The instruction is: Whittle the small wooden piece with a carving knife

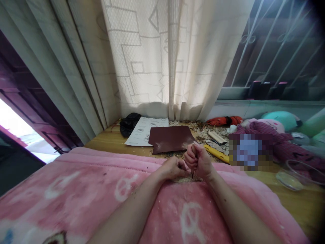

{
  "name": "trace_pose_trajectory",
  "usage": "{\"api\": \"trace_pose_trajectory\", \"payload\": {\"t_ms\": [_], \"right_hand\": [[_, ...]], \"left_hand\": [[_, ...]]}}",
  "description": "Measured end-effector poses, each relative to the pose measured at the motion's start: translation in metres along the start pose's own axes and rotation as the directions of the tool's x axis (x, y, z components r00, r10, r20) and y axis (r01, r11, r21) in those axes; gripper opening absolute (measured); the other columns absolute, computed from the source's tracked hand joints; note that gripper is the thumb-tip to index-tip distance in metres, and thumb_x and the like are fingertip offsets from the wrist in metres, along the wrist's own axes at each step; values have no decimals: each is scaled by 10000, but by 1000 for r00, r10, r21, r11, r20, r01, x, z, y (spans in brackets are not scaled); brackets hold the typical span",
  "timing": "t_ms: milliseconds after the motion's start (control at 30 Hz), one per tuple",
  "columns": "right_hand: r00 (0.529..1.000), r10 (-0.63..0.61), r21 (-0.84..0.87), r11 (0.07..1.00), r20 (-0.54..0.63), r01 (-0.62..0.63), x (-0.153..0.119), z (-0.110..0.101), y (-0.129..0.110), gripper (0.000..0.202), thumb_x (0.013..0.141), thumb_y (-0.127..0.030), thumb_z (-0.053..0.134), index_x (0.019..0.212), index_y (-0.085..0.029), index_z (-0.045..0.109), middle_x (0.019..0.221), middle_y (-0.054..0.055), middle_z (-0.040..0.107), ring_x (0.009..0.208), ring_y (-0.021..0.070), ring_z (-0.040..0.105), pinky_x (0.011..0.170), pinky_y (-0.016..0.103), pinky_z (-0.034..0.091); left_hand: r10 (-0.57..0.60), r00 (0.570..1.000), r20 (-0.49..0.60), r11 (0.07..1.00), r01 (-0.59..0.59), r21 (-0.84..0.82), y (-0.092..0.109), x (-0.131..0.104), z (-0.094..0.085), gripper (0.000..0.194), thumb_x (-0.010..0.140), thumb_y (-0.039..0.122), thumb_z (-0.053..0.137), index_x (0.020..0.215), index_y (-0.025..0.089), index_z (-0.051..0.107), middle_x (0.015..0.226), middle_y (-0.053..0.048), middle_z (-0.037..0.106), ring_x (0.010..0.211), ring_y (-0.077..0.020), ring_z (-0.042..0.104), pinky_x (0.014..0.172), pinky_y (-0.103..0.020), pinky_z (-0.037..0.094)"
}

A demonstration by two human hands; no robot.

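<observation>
My right hand (197,161) is a fist around an upright hand tool (192,171) whose thin dark tip points down; it looks like a carving tool, but the fist covers most of it. Just left of it, my left hand (175,168) is low with bent fingers pressed together. What those fingers hold, if anything, is hidden. Pale shavings (182,179) lie under both hands on the pink blanket (101,189). Beyond them, a dark brown sheet (172,137) rests partly over a printed white paper (141,135).
Shavings (200,130) litter the wooden table (109,140). A yellow-handled tool (217,154), a cream box-like item (217,138) and a red-orange bundle (224,120) sit right of the sheet. A black bag (130,123), a clear plastic container (290,179) and plush toys (279,120) stand around.
</observation>
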State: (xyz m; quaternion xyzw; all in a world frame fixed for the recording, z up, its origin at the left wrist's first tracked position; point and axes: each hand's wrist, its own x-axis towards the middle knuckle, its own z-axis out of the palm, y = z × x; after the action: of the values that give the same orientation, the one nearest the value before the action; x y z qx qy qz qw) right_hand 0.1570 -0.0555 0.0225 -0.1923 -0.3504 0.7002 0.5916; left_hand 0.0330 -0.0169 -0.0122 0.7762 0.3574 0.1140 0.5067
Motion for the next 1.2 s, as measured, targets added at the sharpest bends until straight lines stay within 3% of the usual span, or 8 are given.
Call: {"api": "trace_pose_trajectory", "payload": {"t_ms": [167,300,633,967,1067,1200], "right_hand": [[993,-42,-11,999,-108,41,2,-6,2,409,822,-436,360,505,-177,356,375,-78,219,309,41,96,267,137,93],[960,-140,-91,988,-241,121,4,-8,5,415,795,-481,408,518,-180,341,379,-87,218,319,35,84,269,134,82],[783,-356,-315,924,-511,215,5,-6,14,447,736,-574,429,537,-194,300,381,-94,230,297,35,145,266,142,113],[707,-306,-224,952,-638,209,8,-17,12,450,717,-611,416,569,-203,297,363,-106,214,275,40,133,252,138,98],[708,-241,-161,970,-664,180,9,-20,10,447,723,-601,419,566,-203,290,354,-107,212,270,40,129,250,137,101],[789,-80,-23,996,-609,83,9,-27,5,433,751,-571,403,559,-200,287,351,-106,201,276,39,100,252,136,85]], "left_hand": [[6,1000,17,1000,-6,-15,-10,4,1,281,578,365,627,717,121,640,568,36,505,483,-58,354,460,-175,273],[-27,1000,10,1000,28,-10,-17,8,3,309,555,390,640,703,118,639,582,21,526,482,-63,375,455,-177,284],[-145,989,9,989,145,-34,-5,1,3,426,522,488,639,721,111,629,509,34,467,401,-54,351,376,-179,248],[-102,995,-3,995,102,11,-8,4,2,381,537,452,638,683,101,629,497,31,455,424,-56,343,397,-177,242],[-41,999,-17,999,41,18,-8,3,2,388,552,466,628,665,95,629,490,34,438,436,-53,315,402,-181,219],[18,1000,-18,1000,-18,1,-8,3,1,372,573,461,619,636,94,620,496,35,432,454,-55,310,416,-187,211]]}}
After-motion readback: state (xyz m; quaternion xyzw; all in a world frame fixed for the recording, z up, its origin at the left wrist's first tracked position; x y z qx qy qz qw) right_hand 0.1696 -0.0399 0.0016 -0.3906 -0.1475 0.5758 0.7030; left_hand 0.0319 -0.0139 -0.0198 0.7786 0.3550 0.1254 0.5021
